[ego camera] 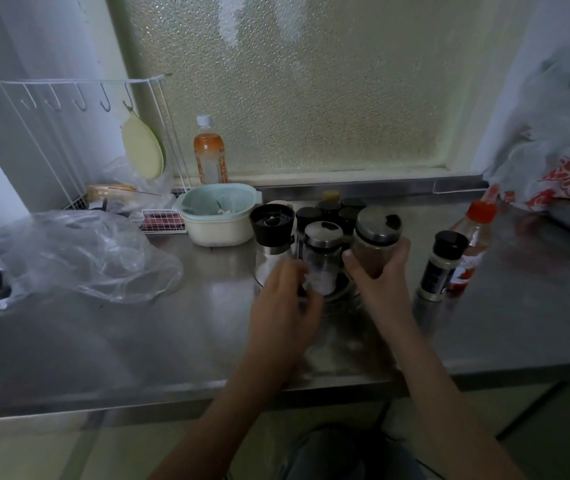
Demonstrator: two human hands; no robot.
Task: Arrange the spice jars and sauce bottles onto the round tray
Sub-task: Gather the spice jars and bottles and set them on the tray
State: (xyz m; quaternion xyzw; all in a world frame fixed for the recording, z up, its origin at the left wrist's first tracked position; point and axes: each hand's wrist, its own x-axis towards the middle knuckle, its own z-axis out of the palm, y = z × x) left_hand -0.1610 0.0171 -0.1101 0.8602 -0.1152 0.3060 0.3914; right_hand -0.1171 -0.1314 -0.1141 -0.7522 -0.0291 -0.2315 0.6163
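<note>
Head view: right hand grips cylindrical glass jar (steel-lidded).

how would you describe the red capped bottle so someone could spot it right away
Look along the steel counter under the frosted window, to the right of the right hand. Two containers stand apart from the main cluster there. The red-capped bottle is the clear, taller one behind the black-lidded spice jar, with a red label.
</note>
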